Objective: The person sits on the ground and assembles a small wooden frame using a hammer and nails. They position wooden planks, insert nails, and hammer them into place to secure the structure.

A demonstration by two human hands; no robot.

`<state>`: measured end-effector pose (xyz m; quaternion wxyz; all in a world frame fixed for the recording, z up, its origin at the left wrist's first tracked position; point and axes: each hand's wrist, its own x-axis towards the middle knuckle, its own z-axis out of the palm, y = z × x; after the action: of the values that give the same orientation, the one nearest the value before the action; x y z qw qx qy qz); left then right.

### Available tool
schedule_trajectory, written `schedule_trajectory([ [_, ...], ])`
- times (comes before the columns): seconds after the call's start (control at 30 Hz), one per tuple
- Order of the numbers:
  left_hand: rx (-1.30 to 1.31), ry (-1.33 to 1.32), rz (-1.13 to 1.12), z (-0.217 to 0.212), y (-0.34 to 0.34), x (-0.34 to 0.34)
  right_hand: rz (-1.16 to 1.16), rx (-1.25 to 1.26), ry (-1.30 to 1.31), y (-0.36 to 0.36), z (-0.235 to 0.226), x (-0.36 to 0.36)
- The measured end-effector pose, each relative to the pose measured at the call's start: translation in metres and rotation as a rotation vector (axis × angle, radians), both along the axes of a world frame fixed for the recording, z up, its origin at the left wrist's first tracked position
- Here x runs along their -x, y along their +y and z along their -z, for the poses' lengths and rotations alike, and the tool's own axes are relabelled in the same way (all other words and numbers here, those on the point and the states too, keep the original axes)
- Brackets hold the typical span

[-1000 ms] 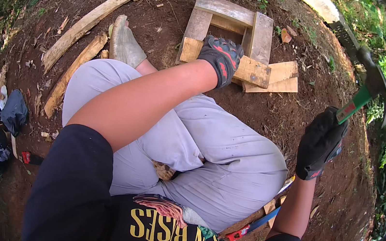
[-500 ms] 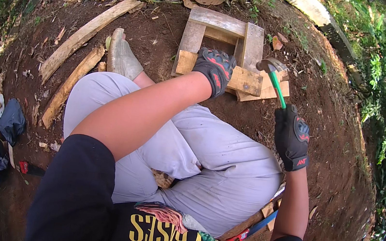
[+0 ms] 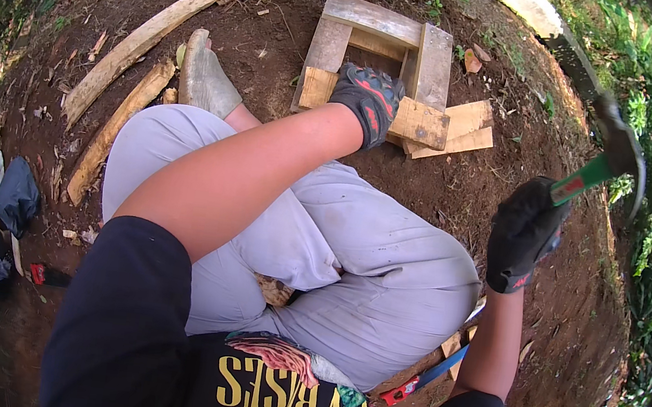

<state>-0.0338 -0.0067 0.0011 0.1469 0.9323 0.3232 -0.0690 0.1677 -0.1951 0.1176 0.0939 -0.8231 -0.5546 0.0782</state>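
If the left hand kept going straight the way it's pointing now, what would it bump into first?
Probably the far side of the frame, beyond the board under the left hand. Depth is unclear, so it might pass above.

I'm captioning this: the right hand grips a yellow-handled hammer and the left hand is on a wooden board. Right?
Not quite: the head view shows a green-handled hammer. The right hand grips it; the left hand is on a wooden board.

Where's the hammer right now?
In the head view, the hammer is at the upper right, in the right grip, right of the wooden frame.
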Motion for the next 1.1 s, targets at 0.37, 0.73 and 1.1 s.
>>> schedule_trajectory([
  [0.37, 0.01, -0.007, 0.036, -0.003, 0.003, 0.0, -0.07, 0.14, -0.114, -0.004, 0.018, 0.0],
  [0.73, 0.054, 0.011, 0.069, -0.004, 0.007, -0.003, 0.127, -0.061, -0.047, -0.024, 0.0, -0.002],
  [1.1, 0.079, 0.051, 0.086, -0.007, 0.012, -0.003, 0.059, -0.013, -0.003, -0.032, -0.008, -0.016],
])
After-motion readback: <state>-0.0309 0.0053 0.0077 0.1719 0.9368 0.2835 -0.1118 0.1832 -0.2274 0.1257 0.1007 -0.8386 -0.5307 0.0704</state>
